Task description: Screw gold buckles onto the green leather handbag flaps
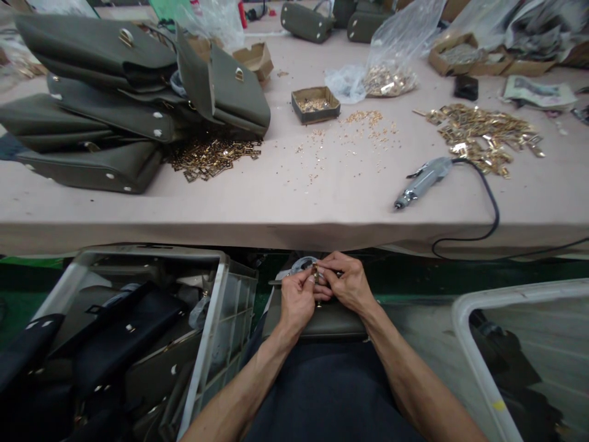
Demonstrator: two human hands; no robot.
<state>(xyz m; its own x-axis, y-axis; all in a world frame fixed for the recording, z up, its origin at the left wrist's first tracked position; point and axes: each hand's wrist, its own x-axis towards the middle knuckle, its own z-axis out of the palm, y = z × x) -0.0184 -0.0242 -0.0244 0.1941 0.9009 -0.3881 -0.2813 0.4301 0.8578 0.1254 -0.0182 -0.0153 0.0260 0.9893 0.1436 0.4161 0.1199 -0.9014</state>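
An olive-green handbag (338, 326) lies across my lap, below the table's front edge. Above it my left hand (298, 296) and my right hand (346, 281) meet, fingertips pinched together. Between them is a small gold metal fitting (315, 270), partly covered by the fingers. Both hands touch this fitting, and its exact shape is hidden. Just behind the fingers shows a piece of clear plastic wrap (304, 263) on the bag.
Olive handbags (105, 116) are piled at the table's left, beside dark gold frames (211, 156). A grey electric screwdriver (423, 181) lies near gold fittings (488, 132). A small box (315, 105) holds tiny gold pieces. Crates flank me: one left (218, 319), one right (464, 301).
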